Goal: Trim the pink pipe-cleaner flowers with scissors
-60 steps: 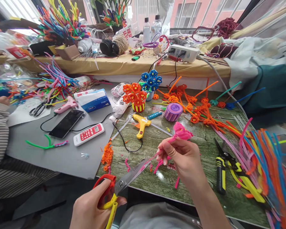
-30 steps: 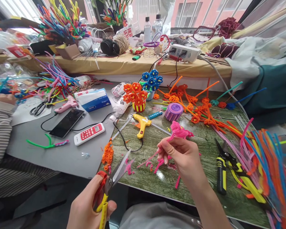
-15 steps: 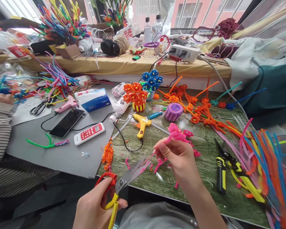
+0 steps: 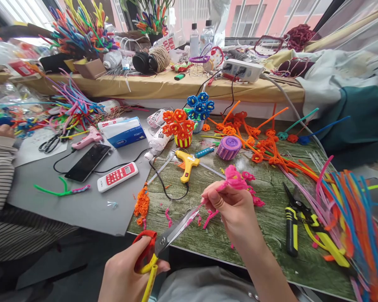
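Above the right hand (image 4: 236, 209), clamped on it, rises a pink flower (image 4: 237, 179) (left hand (image 4: 129, 272) grips scissors (image 4: 166, 239)).

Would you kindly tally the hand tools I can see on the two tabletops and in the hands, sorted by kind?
Scissors: 2, red-and-yellow scissors in the left hand, black scissors on paper
Glue guns: 2, yellow glue gun, pink glue gun
Pliers: 1, yellow-and-black pliers, beside the right hand holding a pink pipe-cleaner flower
Total: 5
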The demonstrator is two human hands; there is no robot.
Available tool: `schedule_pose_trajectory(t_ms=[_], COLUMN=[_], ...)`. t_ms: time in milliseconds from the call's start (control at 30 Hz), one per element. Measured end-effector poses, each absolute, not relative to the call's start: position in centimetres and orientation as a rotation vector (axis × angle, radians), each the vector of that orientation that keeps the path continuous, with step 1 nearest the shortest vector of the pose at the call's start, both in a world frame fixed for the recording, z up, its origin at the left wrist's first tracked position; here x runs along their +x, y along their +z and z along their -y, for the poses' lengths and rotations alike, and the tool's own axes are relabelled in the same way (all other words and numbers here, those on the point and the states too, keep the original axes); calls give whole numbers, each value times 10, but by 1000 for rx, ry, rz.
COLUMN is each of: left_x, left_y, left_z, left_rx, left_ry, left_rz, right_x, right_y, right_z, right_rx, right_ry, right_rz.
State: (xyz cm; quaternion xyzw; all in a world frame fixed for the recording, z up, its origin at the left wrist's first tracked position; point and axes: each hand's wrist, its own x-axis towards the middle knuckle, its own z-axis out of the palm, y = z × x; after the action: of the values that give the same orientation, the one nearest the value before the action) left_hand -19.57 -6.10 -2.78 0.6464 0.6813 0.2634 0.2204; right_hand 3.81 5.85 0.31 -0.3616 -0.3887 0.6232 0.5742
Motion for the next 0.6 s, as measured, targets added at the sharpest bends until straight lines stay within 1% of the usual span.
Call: schedule_pose_trajectory(t_ms=[267,600], left_x=[-191,-169], left_y=[-22,-5], left_z=[61,56], left_rx=[1613,1358], left_ry=[704,846], left_rz=[-1866,-1861], right_x=[38,37], right_y=[4,5], right_z=[-57,-57], right_rx=[-849,-877], right_ry=[1469,1471], right_rz=[896,870])
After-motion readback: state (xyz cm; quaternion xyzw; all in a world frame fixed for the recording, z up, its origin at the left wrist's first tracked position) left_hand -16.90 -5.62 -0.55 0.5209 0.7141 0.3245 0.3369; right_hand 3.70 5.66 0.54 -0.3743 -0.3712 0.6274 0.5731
